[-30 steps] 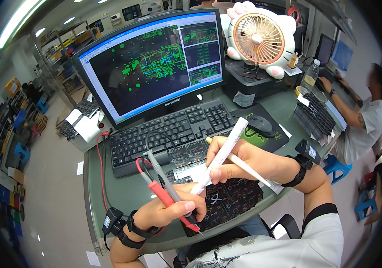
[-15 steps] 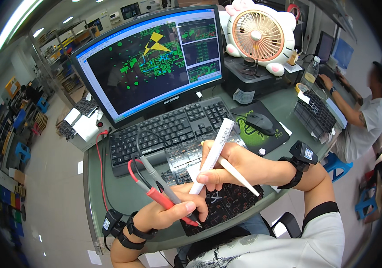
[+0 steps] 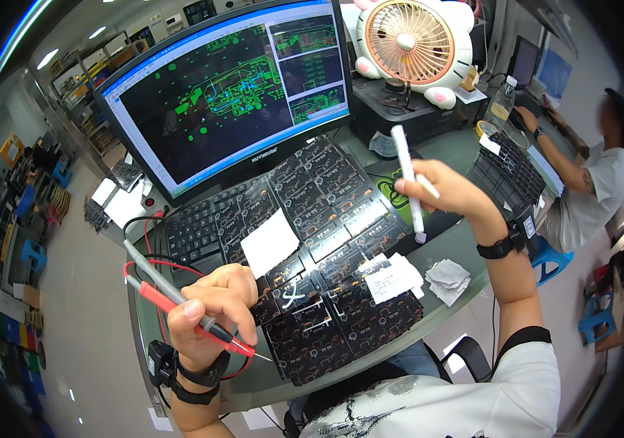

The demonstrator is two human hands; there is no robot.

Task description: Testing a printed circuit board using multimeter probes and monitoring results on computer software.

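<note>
My left hand (image 3: 213, 314) is closed around two test probes, a red one (image 3: 158, 296) and a grey-black one (image 3: 152, 271); their thin tips point down beside the lower left edge of the black circuit boards. My right hand (image 3: 454, 191) grips a white marker pen (image 3: 404, 155) upright, right of the boards. A second thin white stick (image 3: 427, 186) pokes out between its fingers. The black circuit board panels (image 3: 326, 193) lie over part of the keyboard (image 3: 191, 230) and down to the desk's front. One board bears a white cross mark (image 3: 292, 295).
White paper slips (image 3: 269, 244) lie on the boards, and a slip pile (image 3: 448, 282) is on the desk. Behind stand a monitor (image 3: 202, 109) with a green layout and a pink-white fan (image 3: 410, 44). A person (image 3: 589, 175) sits at right, near a bottle (image 3: 500, 102).
My hands have drawn apart, the left going left with the probes, the right going right and up with the marker. More of the boards and slips shows. Yellow shapes on the screen are gone.
</note>
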